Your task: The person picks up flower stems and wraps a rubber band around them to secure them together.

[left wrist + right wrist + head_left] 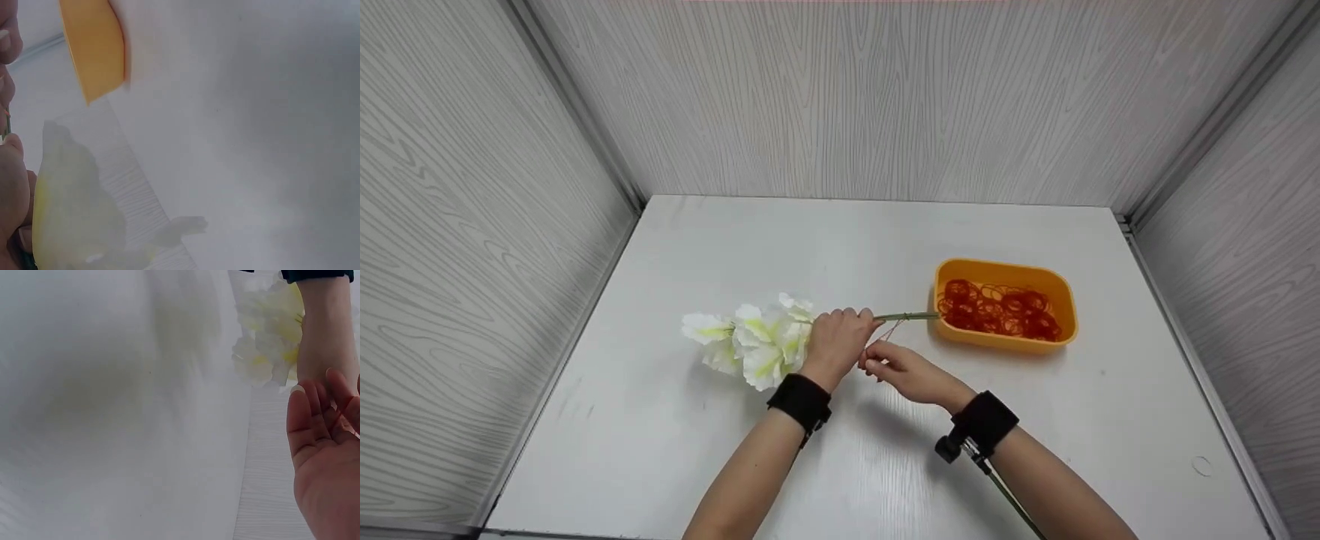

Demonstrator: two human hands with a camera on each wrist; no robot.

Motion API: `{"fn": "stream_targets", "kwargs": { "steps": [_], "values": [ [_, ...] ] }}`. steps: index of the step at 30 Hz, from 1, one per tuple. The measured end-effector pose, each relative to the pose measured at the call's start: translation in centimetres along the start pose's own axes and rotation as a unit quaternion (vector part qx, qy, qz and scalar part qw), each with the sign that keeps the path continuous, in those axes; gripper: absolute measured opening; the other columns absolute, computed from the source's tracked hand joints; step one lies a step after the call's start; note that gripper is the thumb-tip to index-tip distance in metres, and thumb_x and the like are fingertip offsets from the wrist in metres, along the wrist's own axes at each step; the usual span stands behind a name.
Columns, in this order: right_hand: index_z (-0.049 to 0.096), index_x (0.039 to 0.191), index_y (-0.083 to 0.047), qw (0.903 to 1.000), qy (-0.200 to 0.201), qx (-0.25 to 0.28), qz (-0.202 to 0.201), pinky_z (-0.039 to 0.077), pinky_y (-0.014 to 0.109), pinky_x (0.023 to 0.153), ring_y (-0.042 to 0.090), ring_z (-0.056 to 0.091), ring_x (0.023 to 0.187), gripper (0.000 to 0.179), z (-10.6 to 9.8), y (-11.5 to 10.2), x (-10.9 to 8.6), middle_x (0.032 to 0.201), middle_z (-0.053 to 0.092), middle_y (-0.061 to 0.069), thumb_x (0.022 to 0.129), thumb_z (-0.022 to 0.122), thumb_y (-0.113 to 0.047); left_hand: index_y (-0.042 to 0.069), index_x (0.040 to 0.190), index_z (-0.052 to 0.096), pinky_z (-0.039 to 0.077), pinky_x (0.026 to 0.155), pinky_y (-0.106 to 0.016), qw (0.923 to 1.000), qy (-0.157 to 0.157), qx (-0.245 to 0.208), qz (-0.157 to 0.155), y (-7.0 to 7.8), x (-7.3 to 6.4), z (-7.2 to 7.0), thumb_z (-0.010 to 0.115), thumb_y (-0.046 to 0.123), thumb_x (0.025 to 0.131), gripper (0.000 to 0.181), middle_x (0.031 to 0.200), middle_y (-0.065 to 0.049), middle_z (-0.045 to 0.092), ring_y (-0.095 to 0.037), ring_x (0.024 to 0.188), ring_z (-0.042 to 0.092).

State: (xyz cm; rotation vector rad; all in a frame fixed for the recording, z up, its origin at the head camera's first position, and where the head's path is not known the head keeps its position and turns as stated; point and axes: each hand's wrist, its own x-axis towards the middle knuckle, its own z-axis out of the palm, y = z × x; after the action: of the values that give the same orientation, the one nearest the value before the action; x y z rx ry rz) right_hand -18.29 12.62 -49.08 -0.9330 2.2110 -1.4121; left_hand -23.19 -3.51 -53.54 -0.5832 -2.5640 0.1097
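Observation:
White artificial flowers (765, 341) with yellow-green centres point left over the table in the head view. My left hand (838, 341) grips their green stems (915, 316) just behind the blooms, and the stem ends reach right to the rim of the yellow box. A thin red rubber band (894, 328) loops round the stems and stretches down to my right hand (911, 371), whose curled fingers pinch it. In the right wrist view a red strand of the band (337, 419) shows between the fingers. A petal (79, 202) fills the lower left of the left wrist view.
A yellow plastic box (1006, 343) holding many red rubber bands (997, 309) stands to the right of the hands. Wood-grain panels (840, 97) wall in the white table (675, 465) at the back and both sides.

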Motion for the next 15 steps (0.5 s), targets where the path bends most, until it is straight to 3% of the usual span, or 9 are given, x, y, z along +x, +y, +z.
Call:
{"fn": "stream_targets", "kwargs": {
  "steps": [2,6,9,11,13,15],
  "values": [
    [0.059,0.103,0.002,0.9999,-0.014,0.005,-0.003,0.047,0.031,0.078,0.016,0.053,0.087,0.012,0.3,-0.1,-0.1,0.096,0.058,0.015,0.102,0.048,-0.002,0.011,0.069,0.057,0.042,0.04,-0.034,1.0,0.0,-0.005,-0.001,0.1,0.0,0.0,0.05,0.044,0.1,0.046,0.054,-0.004,0.052,-0.02,0.045,0.053],
    [0.06,0.106,0.001,0.9995,-0.027,0.014,-0.012,0.047,0.031,0.079,0.021,0.055,0.091,0.013,0.5,1.9,-0.1,0.099,0.059,0.015,0.103,0.047,-0.003,0.011,0.071,0.058,0.042,0.039,-0.034,0.9998,-0.006,-0.018,0.001,0.0,0.0,-0.1,0.049,0.043,0.101,0.045,0.054,-0.004,0.052,-0.02,0.045,0.053],
    [0.06,0.102,0.002,0.999,-0.008,0.039,-0.019,0.048,0.033,0.078,0.021,0.056,0.088,0.016,-0.1,3.5,-0.5,0.096,0.059,0.021,0.104,0.045,-0.005,0.01,0.072,0.057,0.042,0.039,-0.034,0.9995,-0.01,-0.023,-0.019,-0.3,0.0,-0.2,0.05,0.042,0.101,0.044,0.055,-0.004,0.052,-0.021,0.045,0.054],
    [0.058,0.098,0.004,0.9957,0.02,0.088,-0.019,0.047,0.032,0.074,0.021,0.055,0.083,0.02,-0.7,4.1,-0.8,0.093,0.058,0.021,0.105,0.043,-0.007,0.009,0.072,0.056,0.042,0.039,-0.035,0.9989,-0.005,-0.025,-0.039,-0.6,-0.1,-0.2,0.051,0.041,0.101,0.043,0.055,-0.005,0.052,-0.022,0.046,0.054],
    [0.053,0.095,0.008,0.9845,0.046,0.168,-0.014,0.044,0.031,0.07,0.022,0.053,0.08,0.025,-1.3,4.5,-1.1,0.089,0.057,0.018,0.106,0.041,-0.011,0.009,0.072,0.056,0.043,0.039,-0.036,0.998,0.01,-0.029,-0.055,-0.8,0.0,-0.1,0.052,0.04,0.101,0.043,0.056,-0.006,0.053,-0.023,0.047,0.055],
    [0.049,0.094,0.008,0.9636,0.066,0.259,-0.004,0.041,0.028,0.067,0.022,0.05,0.077,0.03,-1.6,4.9,-1.3,0.086,0.056,0.013,0.108,0.039,-0.017,0.008,0.072,0.056,0.044,0.04,-0.037,0.9971,0.026,-0.034,-0.063,-0.8,0.1,-0.1,0.053,0.039,0.101,0.042,0.057,-0.007,0.055,-0.024,0.047,0.056]
  ]
}}
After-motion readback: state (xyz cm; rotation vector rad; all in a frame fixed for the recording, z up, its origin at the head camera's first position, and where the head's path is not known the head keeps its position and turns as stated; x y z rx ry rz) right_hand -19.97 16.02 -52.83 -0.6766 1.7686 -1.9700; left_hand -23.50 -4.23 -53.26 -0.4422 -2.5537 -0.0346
